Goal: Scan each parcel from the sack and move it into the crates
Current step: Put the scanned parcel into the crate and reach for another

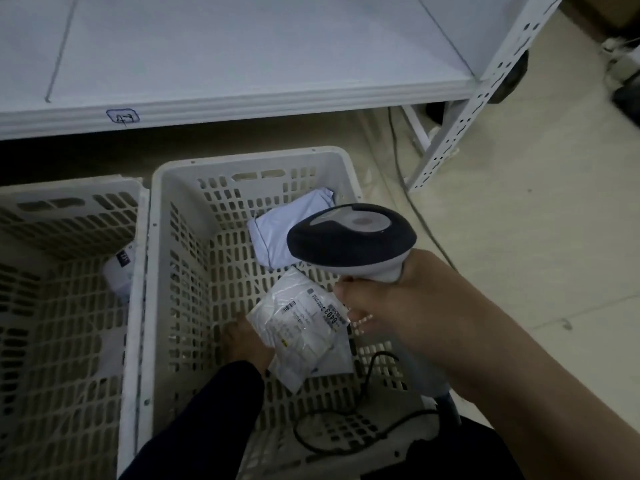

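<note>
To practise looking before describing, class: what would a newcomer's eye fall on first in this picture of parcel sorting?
The dark-headed scanner, gripped by the right hand at centre right, stands out first, held above the right-hand crate. Just below it, the left hand holds a labelled parcel inside that crate, with a white parcel lying near its far wall.
</note>
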